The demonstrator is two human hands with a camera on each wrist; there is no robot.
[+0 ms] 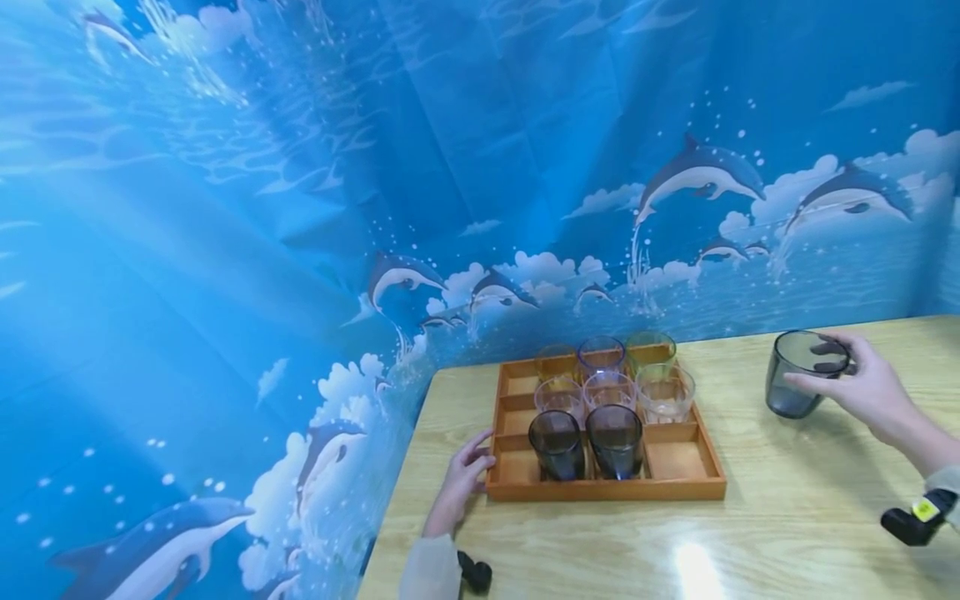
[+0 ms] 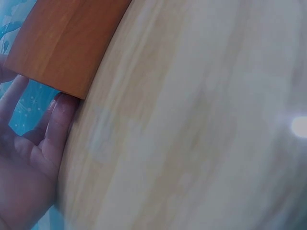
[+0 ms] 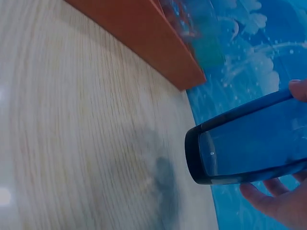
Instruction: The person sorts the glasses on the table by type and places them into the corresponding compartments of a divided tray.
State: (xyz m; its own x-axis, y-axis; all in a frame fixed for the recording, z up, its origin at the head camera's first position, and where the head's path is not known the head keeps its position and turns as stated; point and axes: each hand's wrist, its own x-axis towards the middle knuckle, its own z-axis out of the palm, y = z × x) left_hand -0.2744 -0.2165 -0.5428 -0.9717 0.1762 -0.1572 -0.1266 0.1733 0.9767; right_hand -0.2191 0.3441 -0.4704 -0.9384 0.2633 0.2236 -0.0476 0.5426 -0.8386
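My right hand (image 1: pixel 877 387) holds a smoky grey glass (image 1: pixel 787 383) near its rim, to the right of the wooden tray. In the right wrist view the glass (image 3: pixel 249 139) is tilted, its thick base showing above its shadow on the table. My left hand (image 1: pixel 459 479) touches the left side of the divided tray (image 1: pixel 607 492), fingertips at its front corner in the left wrist view. Two dark grey glasses (image 1: pixel 557 446) stand in the tray's front row, with a bare compartment (image 1: pixel 678 454) to their right.
Behind the dark glasses stand several clear ones (image 1: pixel 666 396). The back row has a yellowish glass (image 1: pixel 557 362), a blue-rimmed glass (image 1: pixel 602 357) and a greenish glass (image 1: pixel 651 350). A dolphin-print backdrop (image 1: pixel 525 208) rises at the back and left edges of the wooden table (image 1: pixel 600 550).
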